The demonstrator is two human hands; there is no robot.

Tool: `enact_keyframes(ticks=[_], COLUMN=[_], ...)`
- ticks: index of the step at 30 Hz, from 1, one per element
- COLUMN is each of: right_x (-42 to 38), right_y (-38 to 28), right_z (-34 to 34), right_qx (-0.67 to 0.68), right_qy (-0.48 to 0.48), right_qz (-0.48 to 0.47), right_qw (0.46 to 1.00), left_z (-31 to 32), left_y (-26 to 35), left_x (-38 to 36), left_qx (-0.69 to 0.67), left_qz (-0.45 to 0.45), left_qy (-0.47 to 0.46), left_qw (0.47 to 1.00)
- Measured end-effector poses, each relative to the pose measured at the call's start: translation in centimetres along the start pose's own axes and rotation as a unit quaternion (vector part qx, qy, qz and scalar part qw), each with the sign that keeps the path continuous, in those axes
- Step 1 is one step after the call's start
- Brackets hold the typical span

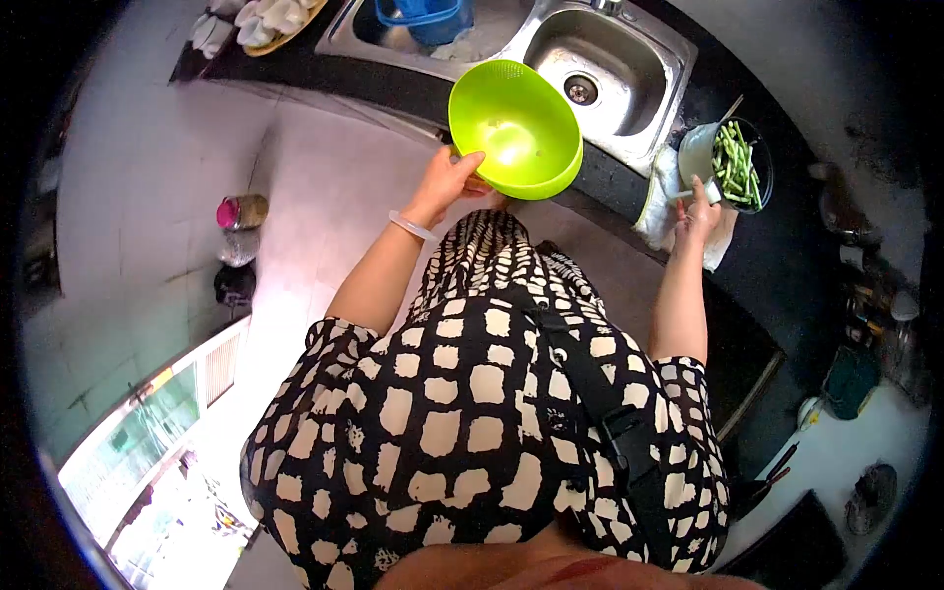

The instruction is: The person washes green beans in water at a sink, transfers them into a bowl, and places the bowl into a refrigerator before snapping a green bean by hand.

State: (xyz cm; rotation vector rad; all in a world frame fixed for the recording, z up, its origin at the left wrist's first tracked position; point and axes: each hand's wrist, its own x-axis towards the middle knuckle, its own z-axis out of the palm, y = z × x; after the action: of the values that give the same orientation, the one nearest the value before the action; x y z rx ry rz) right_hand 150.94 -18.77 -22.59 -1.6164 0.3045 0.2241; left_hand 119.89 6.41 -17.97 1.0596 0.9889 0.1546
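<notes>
A bright green plastic bowl (521, 138) with a perforated strip near its far rim is tilted so its inside faces me. My left hand (454, 182) grips its near-left rim, thumb on the inner side and fingers underneath. To the right, on the dark counter, is a pale-walled pot (695, 152) with cut green beans (734, 162) in it. My right hand (699, 208) is closed around the pot's light handle (710, 190). A crumpled cloth (661, 192) lies beside the pot, just left of my right hand.
Beyond the bowl is a steel sink basin (590, 69), with a blue plastic tub (438, 22) in the basin to its left. White cups (280, 18) stand on a tray at the far left. A pink-lidded jar (242, 211) is by the left wall.
</notes>
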Motion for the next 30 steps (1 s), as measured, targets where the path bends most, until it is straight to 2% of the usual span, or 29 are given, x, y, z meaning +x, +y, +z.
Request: enact_keyframes(ticks=[2, 3, 4, 6, 10, 11, 12, 14, 16, 17, 18, 20, 23, 25, 27, 30], right_x=[0.2, 1.0, 1.6, 1.2, 0.3, 0.2, 0.1, -1.2, -3.4, -3.1, -3.1, -3.5, -4.0, -4.2, -4.3, -4.9], right_y=[-1.2, -1.2, -0.9, -1.6, -2.2, -2.1, -2.2, -3.4, -6.0, -6.7, -7.6, -9.0, -9.4, -9.4, -9.2, -10.2], right_z=[-0.1, -0.4, -0.3, 0.2, 0.9, 0.8, 0.5, -0.3, 0.7, 0.4, 0.1, 0.9, 2.7, 3.0, 2.8, 2.3], right_qx=[0.009, 0.021, 0.042, 0.06, 0.057, 0.044, 0.033, -0.001, -0.012, -0.049, -0.088, -0.098, -0.066, -0.053, -0.035, -0.022], right_qy=[-0.012, -0.058, -0.003, 0.022, 0.063, 0.067, 0.072, 0.036, 0.024, -0.004, -0.033, -0.053, -0.073, -0.091, -0.105, -0.105], right_qz=[0.069, 0.104, 0.123, 0.13, 0.094, 0.069, 0.042, 0.046, -0.001, 0.009, 0.018, 0.022, 0.012, 0.022, 0.039, 0.062], right_qw=[0.997, 0.993, 0.991, 0.989, 0.992, 0.994, 0.996, 0.998, 1.0, 0.999, 0.995, 0.994, 0.995, 0.994, 0.993, 0.992], left_z=[-0.5, -0.6, -0.8, -1.3, -2.8, -2.6, -3.0, -5.0, -6.9, -7.4, -7.5, -7.6, -3.8, 2.3, 5.6, 11.6], left_y=[1.5, 2.6, 3.5, 5.1, 7.1, 8.0, 8.3, 8.3, 9.3, 9.8, 11.7, 13.4, 16.9, 21.2, 21.0, 22.7], left_x=[2.0, 3.4, 4.7, 6.3, 9.5, 9.4, 10.2, 11.9, 13.9, 14.8, 14.7, 18.5, 21.8, 19.7, 23.3, 24.8], left_qx=[0.025, 0.036, 0.043, 0.053, 0.065, 0.022, 0.039, 0.073, 0.174, 0.167, 0.234, 0.3, 0.477, 0.646, 0.662, 0.669], left_qz=[-0.002, 0.002, 0.011, 0.02, 0.02, 0.037, 0.046, 0.066, 0.136, 0.14, 0.21, 0.278, 0.403, 0.253, 0.323, 0.306], left_qy=[-0.005, -0.009, -0.02, -0.033, -0.031, -0.031, -0.022, -0.005, 0.0, -0.007, -0.043, -0.156, -0.214, -0.134, -0.13, -0.135], left_qw=[1.0, 0.999, 0.999, 0.998, 0.997, 0.999, 0.998, 0.995, 0.975, 0.976, 0.948, 0.899, 0.751, 0.708, 0.664, 0.664])
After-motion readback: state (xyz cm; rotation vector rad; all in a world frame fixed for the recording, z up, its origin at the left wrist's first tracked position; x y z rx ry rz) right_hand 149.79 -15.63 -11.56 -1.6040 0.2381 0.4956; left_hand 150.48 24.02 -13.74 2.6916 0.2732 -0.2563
